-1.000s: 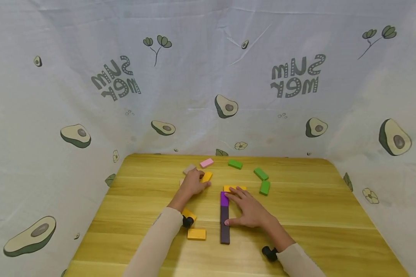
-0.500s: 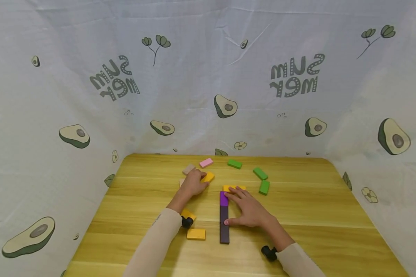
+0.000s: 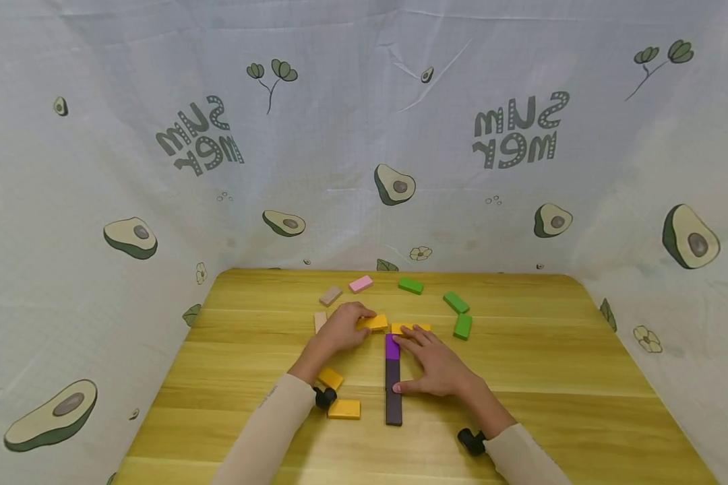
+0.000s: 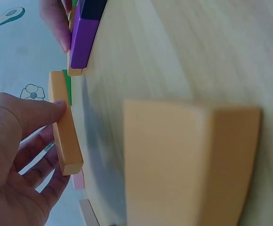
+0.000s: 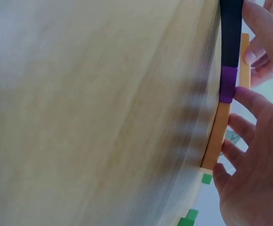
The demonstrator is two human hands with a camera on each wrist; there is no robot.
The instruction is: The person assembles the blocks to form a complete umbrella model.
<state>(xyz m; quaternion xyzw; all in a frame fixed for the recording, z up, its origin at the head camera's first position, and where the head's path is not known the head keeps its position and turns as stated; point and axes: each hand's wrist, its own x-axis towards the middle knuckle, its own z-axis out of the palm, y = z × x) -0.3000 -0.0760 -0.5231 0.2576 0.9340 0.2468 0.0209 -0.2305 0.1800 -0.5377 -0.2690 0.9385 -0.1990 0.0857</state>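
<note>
My left hand [image 3: 342, 330] pinches a yellow block [image 3: 377, 322] between thumb and fingers. In the left wrist view that block shows tilted and raised over the table, its shadow beside it. A column of dark blocks [image 3: 393, 407] with a purple block [image 3: 392, 346] at its far end lies in the middle. Across that end, another yellow block [image 3: 396, 328] extends to the right. My right hand [image 3: 435, 369] rests spread along these pieces, thumb at the dark blocks and fingertips at the purple and yellow ones. The held block's near end comes close to the purple block's far left corner.
Two yellow blocks [image 3: 344, 409] lie near my left wrist. Tan blocks [image 3: 330, 296] and a pink block [image 3: 360, 283] are at the back left. Several green blocks [image 3: 463, 327] lie at the back right. A printed cloth [image 3: 340, 135] hangs behind the wooden table [image 3: 552, 377].
My left hand has brought its yellow block right and nearer, turning it more crosswise, towards the purple block's end. The right hand has stayed in place.
</note>
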